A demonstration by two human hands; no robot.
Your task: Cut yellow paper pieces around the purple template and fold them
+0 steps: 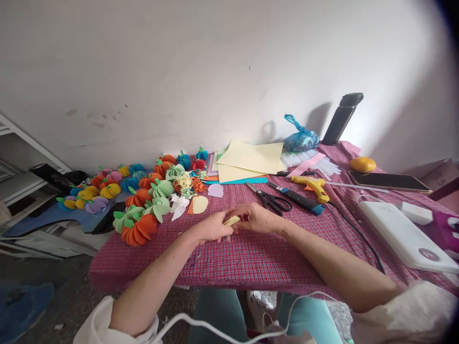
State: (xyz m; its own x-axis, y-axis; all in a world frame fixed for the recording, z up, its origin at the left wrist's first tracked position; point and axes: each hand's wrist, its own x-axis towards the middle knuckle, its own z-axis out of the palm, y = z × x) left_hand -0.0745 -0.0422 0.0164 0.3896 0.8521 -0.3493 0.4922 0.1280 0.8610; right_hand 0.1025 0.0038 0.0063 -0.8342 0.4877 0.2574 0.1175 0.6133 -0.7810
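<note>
Between my two hands, just above the checked tablecloth (229, 263), is a small stack of pale yellow paper pieces (232, 220). My left hand (216, 226) is closed around its left side. On the right side, the fingers of my right hand (254, 218) pinch the stack's edge. My fingers hide part of it, so its full shape does not show. Left of my hands lie a cream rounded cutout (200, 204) with orange paper under it and a lilac cutout (215, 190). Black-handled scissors (274, 202) rest just beyond my right hand.
Several paper pumpkins (141, 229) line the left side. Yellow sheets (251, 160) lie at the back. To the right are a utility knife (301, 199), a yellow glue gun (317, 186) with its cord, a phone (389, 181) and a white power bank (405, 234). A black bottle (340, 122) stands behind.
</note>
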